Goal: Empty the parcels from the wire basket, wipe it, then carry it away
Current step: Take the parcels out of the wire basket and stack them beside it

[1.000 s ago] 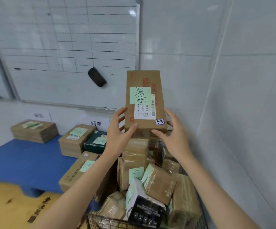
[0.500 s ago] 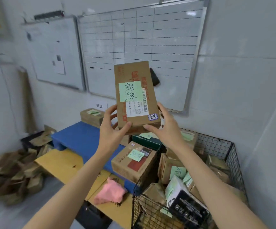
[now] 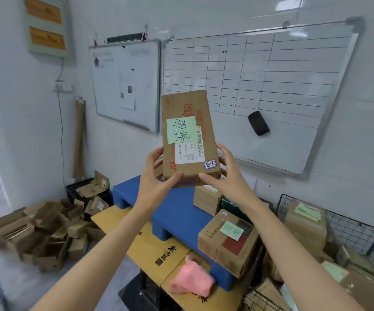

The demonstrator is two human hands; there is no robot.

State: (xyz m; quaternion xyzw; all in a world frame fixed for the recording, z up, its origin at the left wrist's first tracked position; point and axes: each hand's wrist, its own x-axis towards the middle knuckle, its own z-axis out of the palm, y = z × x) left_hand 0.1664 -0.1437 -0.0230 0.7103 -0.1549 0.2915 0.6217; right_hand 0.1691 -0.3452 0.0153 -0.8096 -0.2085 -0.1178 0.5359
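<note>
Head view: cardboard parcel (image 3: 188, 140), green note and barcode label on its face, held raised above the blue pallet (image 3: 177, 214). Left grip (image 3: 156, 185) and right grip (image 3: 228, 178) clasp its lower corners. Wire basket (image 3: 354, 230) at lower right, parcels inside. Pink cloth (image 3: 190, 280) on a yellow board (image 3: 145, 245).

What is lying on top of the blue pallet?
Three boxes show on the blue pallet: a brown box with a green note, a smaller brown box and a dark green box. The held parcel hides its far end.
</note>
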